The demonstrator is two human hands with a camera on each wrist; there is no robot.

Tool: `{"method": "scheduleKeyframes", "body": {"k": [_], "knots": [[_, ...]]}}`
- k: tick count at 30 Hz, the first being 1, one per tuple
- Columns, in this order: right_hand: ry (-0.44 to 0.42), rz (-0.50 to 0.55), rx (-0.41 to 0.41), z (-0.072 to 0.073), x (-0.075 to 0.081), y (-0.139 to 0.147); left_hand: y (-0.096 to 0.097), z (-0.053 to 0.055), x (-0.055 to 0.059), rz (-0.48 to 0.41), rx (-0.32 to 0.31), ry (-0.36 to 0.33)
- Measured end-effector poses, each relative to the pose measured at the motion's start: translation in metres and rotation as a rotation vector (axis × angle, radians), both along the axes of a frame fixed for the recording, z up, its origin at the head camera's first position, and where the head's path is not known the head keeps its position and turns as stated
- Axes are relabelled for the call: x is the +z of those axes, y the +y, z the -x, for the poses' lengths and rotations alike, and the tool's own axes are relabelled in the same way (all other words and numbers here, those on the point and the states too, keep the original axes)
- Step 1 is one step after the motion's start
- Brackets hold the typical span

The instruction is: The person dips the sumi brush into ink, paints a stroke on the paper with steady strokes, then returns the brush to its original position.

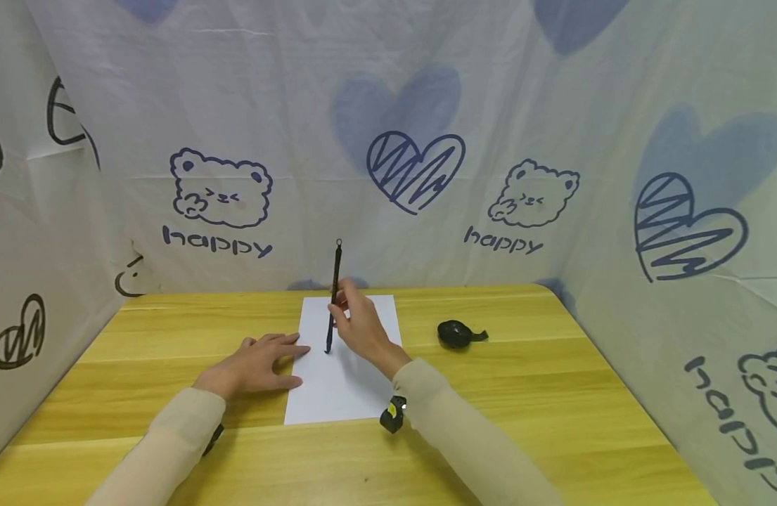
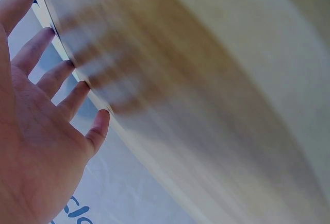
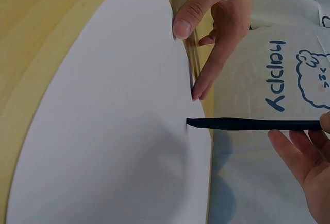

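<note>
My right hand [image 1: 363, 327] pinches a dark writing brush [image 1: 335, 281] between thumb and fingers, the brush standing nearly upright with a hanging loop at its top end. Its dark tip is bent over to one side, right at the white sheet of paper [image 1: 356, 400]. In the right wrist view the brush [image 3: 247, 124] shows its pointed bristles close over the paper [image 3: 103, 110], with no stroke visible there. Spread out, my left hand [image 1: 255, 365] rests at the sheet's left edge, its thumb and fingertips on the paper. The left wrist view shows its fingers [image 2: 72, 103] apart.
A small, glossy black rounded object [image 1: 455, 334] with a short tail lies on the wooden table [image 1: 521, 422], right of the paper. White cloth [image 1: 312, 197] printed with hearts and bears hangs behind and at both sides. A black strap device [image 1: 393, 414] sits at my right wrist.
</note>
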State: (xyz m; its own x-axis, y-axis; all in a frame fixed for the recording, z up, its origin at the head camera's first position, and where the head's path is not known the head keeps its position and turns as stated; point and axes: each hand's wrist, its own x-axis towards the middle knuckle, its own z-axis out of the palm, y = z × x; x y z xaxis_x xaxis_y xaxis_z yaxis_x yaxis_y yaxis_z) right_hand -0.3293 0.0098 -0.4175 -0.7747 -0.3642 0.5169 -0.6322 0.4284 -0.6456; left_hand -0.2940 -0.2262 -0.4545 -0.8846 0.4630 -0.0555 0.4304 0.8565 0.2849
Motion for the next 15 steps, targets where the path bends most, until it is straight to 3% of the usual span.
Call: {"method": "scheduleKeyframes", "body": {"k": [15], "knots": [[0.038, -0.023, -0.014, -0.0014, -0.0004, 0.0002, -0.0002, 0.0005, -0.0005, -0.003, 0.004, -0.01]]}}
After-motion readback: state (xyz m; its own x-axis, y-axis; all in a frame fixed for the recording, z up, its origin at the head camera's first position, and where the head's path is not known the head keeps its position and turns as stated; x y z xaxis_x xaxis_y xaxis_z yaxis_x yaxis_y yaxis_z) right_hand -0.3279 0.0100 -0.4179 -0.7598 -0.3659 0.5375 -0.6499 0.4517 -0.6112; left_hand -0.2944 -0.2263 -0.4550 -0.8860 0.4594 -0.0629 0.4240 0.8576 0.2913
